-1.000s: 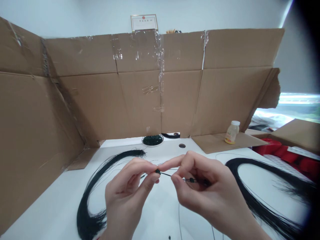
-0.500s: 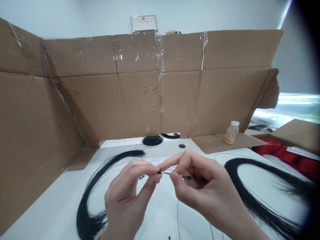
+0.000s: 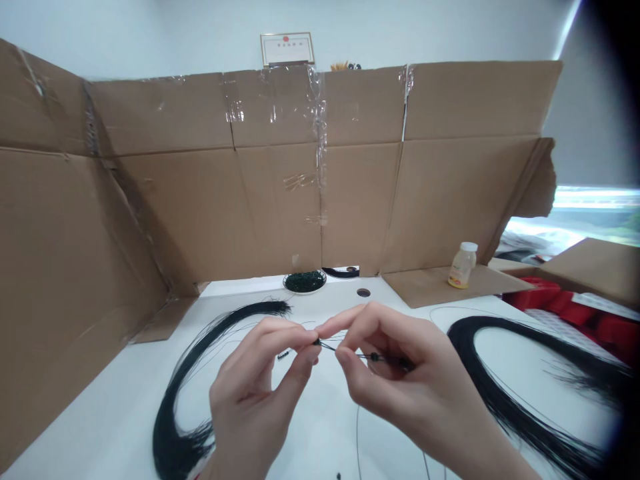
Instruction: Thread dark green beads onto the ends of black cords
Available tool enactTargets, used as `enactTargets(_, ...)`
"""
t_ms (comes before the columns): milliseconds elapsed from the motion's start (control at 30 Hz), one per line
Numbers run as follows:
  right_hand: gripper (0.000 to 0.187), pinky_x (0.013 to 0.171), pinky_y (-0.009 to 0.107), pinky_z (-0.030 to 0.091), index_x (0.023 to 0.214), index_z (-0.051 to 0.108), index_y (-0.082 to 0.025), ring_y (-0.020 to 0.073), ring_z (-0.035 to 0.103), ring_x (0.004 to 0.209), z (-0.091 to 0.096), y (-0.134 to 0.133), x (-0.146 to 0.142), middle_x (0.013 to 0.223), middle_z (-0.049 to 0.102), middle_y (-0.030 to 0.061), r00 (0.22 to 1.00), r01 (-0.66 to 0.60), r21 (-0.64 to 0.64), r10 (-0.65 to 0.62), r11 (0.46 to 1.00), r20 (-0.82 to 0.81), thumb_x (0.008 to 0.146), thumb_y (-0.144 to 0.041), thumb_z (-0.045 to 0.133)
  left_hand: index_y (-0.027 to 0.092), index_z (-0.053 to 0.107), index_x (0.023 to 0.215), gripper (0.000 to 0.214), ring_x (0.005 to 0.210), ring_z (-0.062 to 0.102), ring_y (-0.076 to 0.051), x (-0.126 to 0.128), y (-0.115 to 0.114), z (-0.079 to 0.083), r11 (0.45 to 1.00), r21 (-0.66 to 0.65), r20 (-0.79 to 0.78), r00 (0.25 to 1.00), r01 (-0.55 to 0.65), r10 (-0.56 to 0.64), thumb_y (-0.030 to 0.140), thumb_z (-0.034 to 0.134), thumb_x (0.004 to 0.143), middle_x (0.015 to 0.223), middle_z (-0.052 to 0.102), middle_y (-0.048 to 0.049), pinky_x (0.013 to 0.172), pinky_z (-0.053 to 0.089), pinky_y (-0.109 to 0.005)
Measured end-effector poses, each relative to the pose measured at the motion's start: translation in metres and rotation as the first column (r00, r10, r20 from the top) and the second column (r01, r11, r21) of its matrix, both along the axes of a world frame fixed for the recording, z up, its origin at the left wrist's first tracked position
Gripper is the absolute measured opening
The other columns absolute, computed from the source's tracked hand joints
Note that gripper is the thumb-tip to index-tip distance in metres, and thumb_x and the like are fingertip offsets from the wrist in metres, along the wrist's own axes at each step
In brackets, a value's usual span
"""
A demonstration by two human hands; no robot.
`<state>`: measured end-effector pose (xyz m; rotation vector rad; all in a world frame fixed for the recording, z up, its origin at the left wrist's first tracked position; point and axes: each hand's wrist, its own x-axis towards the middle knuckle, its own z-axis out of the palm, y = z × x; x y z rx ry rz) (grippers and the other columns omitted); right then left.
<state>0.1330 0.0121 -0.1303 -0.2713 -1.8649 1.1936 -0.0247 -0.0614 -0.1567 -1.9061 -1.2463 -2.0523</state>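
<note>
The left hand (image 3: pixel 255 393) and right hand (image 3: pixel 415 380) each pinch a thin black wire (image 3: pixel 345 351) between thumb and fingertips, keeping it straight in midair with dark beads (image 3: pixel 375 357) on it. A left bundle (image 3: pixel 173 413) and right bundle (image 3: pixel 505 373) of wire lie on the white table (image 3: pixel 100 427), with a bead dish (image 3: pixel 304 282) near the cardboard screen (image 3: pixel 280 200). The bottle (image 3: pixel 463 265) label and framed certificate (image 3: pixel 287 49) are too small to read.

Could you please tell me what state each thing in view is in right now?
Left hand, pinching a dark bead
Right hand, pinching a thread strung with more beads
Left thread bundle, lying curved on the table
Right thread bundle, lying in a loop
Dish, holding dark beads
Bottle, upright, capped
Cardboard screen, standing, seams taped
</note>
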Motion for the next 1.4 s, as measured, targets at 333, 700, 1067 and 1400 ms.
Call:
enactTargets(333,0.017,0.045,0.022,0.029,0.079,0.055,-0.021,0.0059,0.028,0.05,-0.004,-0.002,0.002,0.104,0.076,-0.0025,0.995,0.095,0.219,-0.097,0.971,-0.004,0.09,-0.013,0.065,0.026,0.074,0.098,0.022,0.075,0.065,-0.012,0.0,0.0,-0.003,0.999,-0.03,0.052,0.998,0.023,-0.021,0.006,0.069,0.091,0.085,0.068,0.0019,0.069,0.055,-0.022)
enactTargets(700,0.016,0.044,0.025,0.022,0.079,0.061,-0.02,0.006,0.027,0.05,-0.003,0.004,0.0,0.098,0.074,0.0011,0.999,-0.011,-0.03,0.013,0.999,0.05,0.093,-0.022,0.067,0.025,0.072,0.094,0.02,0.076,0.063,-0.012,-0.002,0.0,0.003,0.996,-0.069,0.03,0.998,0.049,-0.047,0.006,0.07,0.091,0.083,0.068,0.0018,0.066,0.054,-0.019)
enactTargets(1067,0.02,0.047,0.025,0.024,0.084,0.067,-0.02,0.0069,0.034,0.054,-0.002,0.013,-0.003,0.09,0.068,0.0019,0.986,-0.156,-0.201,0.163,0.967,0.022,0.095,-0.036,0.071,0.03,0.073,0.098,0.016,0.066,0.067,-0.008,0.007,-0.002,-0.003,0.98,-0.151,0.372,0.926,0.127,-0.063,0.02,0.08,0.087,0.081,0.073,0.0045,0.066,0.056,-0.012)
enactTargets(1400,0.023,0.044,0.023,0.026,0.073,0.056,-0.019,0.0075,0.033,0.052,0.0,0.0,0.001,0.099,0.076,0.0068,0.999,-0.036,-0.233,0.034,0.972,-0.013,0.09,-0.025,0.07,0.024,0.077,0.087,0.02,0.063,0.061,-0.006,0.005,-0.002,0.011,0.856,-0.214,0.704,0.682,0.47,-0.198,0.039,0.087,0.08,0.065,0.064,0.0049,0.066,0.051,-0.012)
